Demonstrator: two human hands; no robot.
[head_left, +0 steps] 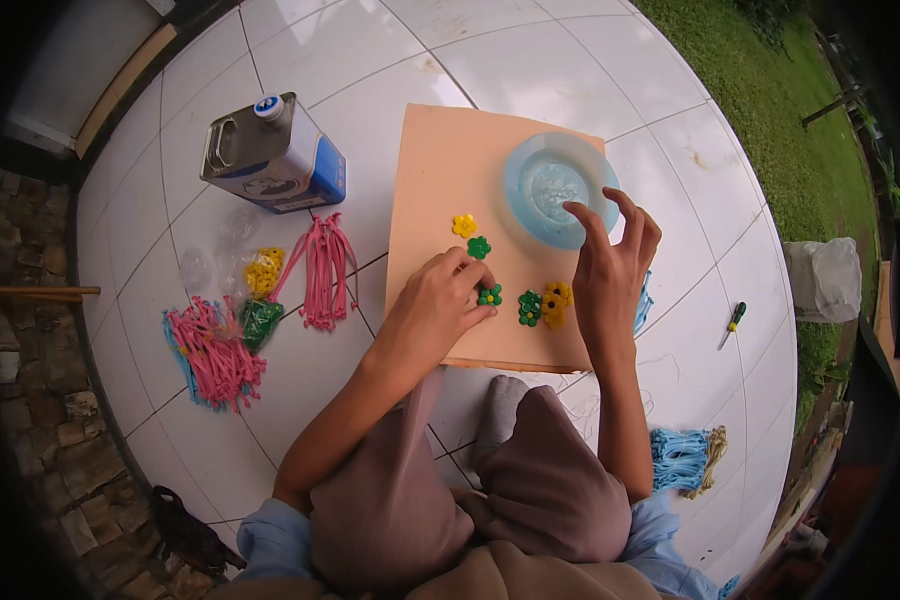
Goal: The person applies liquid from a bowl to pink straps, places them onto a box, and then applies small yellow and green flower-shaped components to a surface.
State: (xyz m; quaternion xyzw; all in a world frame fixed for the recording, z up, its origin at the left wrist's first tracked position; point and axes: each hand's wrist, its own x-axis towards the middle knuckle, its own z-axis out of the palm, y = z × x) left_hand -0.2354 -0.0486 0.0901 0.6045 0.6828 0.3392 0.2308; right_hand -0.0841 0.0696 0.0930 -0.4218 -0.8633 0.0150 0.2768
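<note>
My left hand [432,305] rests on a peach-coloured board [435,160]. Its thumb and forefinger close around a green plastic flower with a yellow centre [489,295]. Just beyond lie another green flower [479,247] and a yellow flower [464,225]. To the right sits a small stack of dark green flowers [529,307], beside yellow flowers with dark centres [557,303]. My right hand [618,250] hovers at the near right rim of a pale blue dish [522,205], fingers curved and apart, nothing visible between them. Clear, shiny contents lie in the dish.
A rectangular metal can [280,160] stands far left. Near it lie pink straps [325,275], a pink bundle [215,350] and bags of yellow [263,270] and green pieces [260,322]. At right are a small screwdriver [736,317], blue bundles [680,458] and a white bag [823,280].
</note>
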